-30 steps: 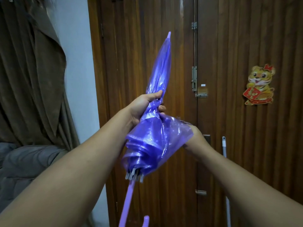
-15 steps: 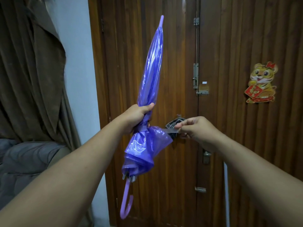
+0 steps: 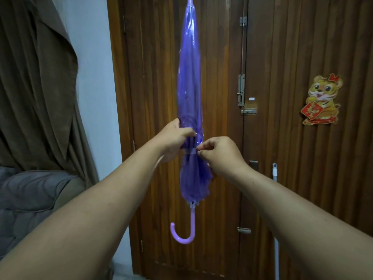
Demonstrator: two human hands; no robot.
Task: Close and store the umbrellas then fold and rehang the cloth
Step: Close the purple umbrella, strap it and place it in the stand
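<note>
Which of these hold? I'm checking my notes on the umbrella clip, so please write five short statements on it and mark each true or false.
1. The purple umbrella is folded shut. True.
2. Its hooked handle points upward. False: it hangs at the bottom.
3. The left hand grips the canopy. True.
4. The right hand hangs idle at the person's side. False: its fingers pinch at the strap.
5. A tiger sticker is on the wooden door. True.

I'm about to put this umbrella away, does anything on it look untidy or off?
Below the strap that the hands pinch, the purple umbrella canopy bulges loosely, while above it lies slim and smooth. Nothing looks torn.
</note>
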